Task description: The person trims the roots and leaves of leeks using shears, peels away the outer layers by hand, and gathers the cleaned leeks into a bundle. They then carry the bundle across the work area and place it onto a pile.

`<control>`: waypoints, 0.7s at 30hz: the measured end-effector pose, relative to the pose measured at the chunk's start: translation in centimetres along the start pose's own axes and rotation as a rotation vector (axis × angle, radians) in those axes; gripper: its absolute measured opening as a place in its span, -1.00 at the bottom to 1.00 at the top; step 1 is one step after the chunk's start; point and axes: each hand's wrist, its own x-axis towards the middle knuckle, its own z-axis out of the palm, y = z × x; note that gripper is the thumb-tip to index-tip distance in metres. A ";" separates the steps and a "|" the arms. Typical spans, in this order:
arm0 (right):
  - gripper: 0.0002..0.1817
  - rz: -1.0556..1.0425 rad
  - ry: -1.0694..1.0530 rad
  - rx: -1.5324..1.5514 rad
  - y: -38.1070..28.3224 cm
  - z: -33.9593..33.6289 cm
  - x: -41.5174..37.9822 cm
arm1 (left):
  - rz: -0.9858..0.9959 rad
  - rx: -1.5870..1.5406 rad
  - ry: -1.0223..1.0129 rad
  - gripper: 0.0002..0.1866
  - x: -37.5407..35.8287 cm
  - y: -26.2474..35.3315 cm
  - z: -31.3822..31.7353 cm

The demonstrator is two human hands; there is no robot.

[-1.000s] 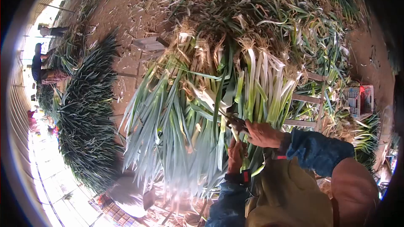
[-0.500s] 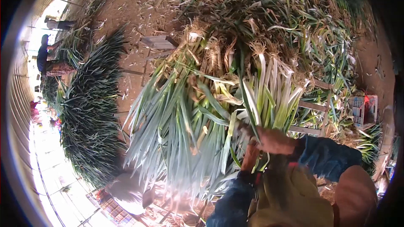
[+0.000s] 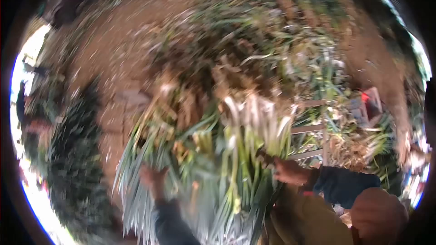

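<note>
A broad heap of leeks (image 3: pixel 254 131) lies before me, with roots and white stems at the far side and long green leaves toward me. My left hand (image 3: pixel 154 180) reaches over the leaves on the left of the heap, its fingers spread and nothing held in them. At the right side of the leaves is my right hand (image 3: pixel 290 171), its fingers closed. Something dark and blurred (image 3: pixel 265 158) sticks out at its fingertips; what it is I cannot make out.
Slats of a wooden rack (image 3: pixel 309 129) show at the heap's right. A plastic crate (image 3: pixel 371 108) stands beyond, among loose leeks and trimmings (image 3: pixel 313 49). Another dark green leek pile (image 3: pixel 75 158) lies at the left. Brown ground (image 3: pixel 113 40) stretches behind.
My left hand has left my right hand's side and swung out to the left over the leaves. The camera view has turned, and the upright leaf by my right hand is gone.
</note>
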 end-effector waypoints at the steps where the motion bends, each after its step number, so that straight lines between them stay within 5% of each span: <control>1: -0.43 0.014 -0.044 -0.046 -1.4 -0.4 0.1 | -0.039 -0.030 -0.130 0.21 -0.1 -3.5 3.1; 2: -0.42 0.120 -0.080 0.017 -2.3 -0.3 -0.4 | -0.021 -0.161 -0.269 0.23 -0.3 -6.3 5.2; 3: -0.41 0.211 -0.125 0.080 -3.1 0.1 -0.6 | -0.234 -0.177 -0.451 0.23 -1.1 -5.4 1.7; 8: -0.40 0.223 -0.212 0.067 -4.1 1.7 -0.8 | -0.269 -0.241 -0.442 0.13 -4.0 -4.2 4.9; 10: -0.43 0.186 -0.264 0.087 -4.8 1.6 -0.2 | -0.124 -0.254 -0.329 -0.22 -4.9 -4.2 4.1; 12: -0.43 -0.155 -0.060 -0.039 -3.7 2.8 0.0 | -0.102 -0.350 -0.381 -0.41 -4.9 -4.0 2.9; 13: -0.55 -0.249 -0.071 -0.343 -2.6 4.9 -0.2 | -0.112 -0.394 -0.406 -0.44 -5.9 -3.4 2.4; 14: -0.66 -0.354 -0.048 -0.683 -1.5 7.0 -0.3 | 0.040 -0.364 -0.126 -0.61 -8.5 -2.8 2.0; 15: -0.77 -0.461 0.000 -0.978 -0.3 9.1 -0.4 | 0.047 -0.334 -0.373 -0.67 -9.2 -1.2 -1.9; 18: -0.69 -0.301 -0.115 -0.546 -6.8 4.1 0.0 | 0.066 -0.345 -0.515 -0.70 -15.5 2.6 -6.8; 19: -0.65 -0.114 -0.112 0.067 -8.4 3.6 0.0 | 0.159 -0.321 -0.570 -0.71 -18.0 4.2 -9.3; 21: -0.29 -0.227 -0.152 0.043 -10.6 3.2 -0.7 | 0.282 -0.427 -0.617 -0.74 -24.6 6.7 -11.1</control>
